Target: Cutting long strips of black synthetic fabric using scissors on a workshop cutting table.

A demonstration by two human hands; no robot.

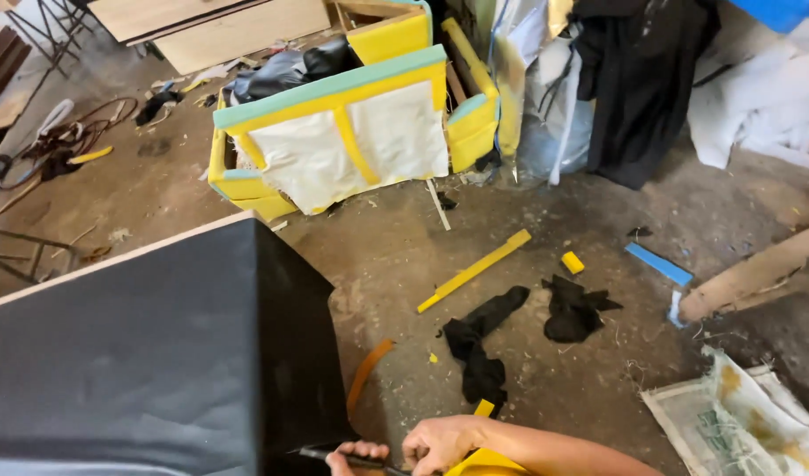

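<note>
Two bare hands at the bottom edge of the view, no gloves. Right hand (pixel 439 441) shows whole, with a bare forearm (pixel 554 449) running off toward the lower right; no sleeve reaches into view, no watch or wristband seen. Left hand (pixel 356 457) is mostly cut off by the frame edge, only knuckles and fingers (pixel 369 449) show. No rings visible. Nails too small to tell. Rest of the body is out of view.

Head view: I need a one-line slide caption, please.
Two hands grip a dark tool beside a black-covered panel; yellow foam strip on the floor.
</note>
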